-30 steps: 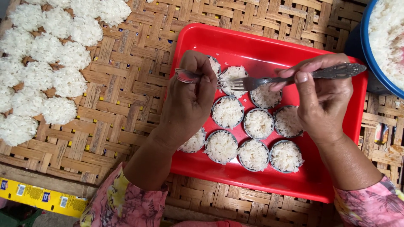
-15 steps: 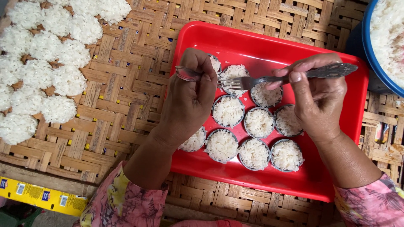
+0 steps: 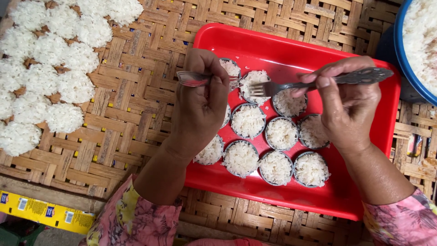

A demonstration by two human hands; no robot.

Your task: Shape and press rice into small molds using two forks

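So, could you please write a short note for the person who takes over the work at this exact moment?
Left hand: holds a spoon over the tray.
Right hand: holds a fork, tines on the rice of the upper mould.
Red tray sits on the woven mat, carrying small round moulds; all the visible ones hold rice.
Done: rows of unmoulded rice mounds on the mat at left.
Left: the moulds on the tray are still full; more rice is in the blue bowl at right.
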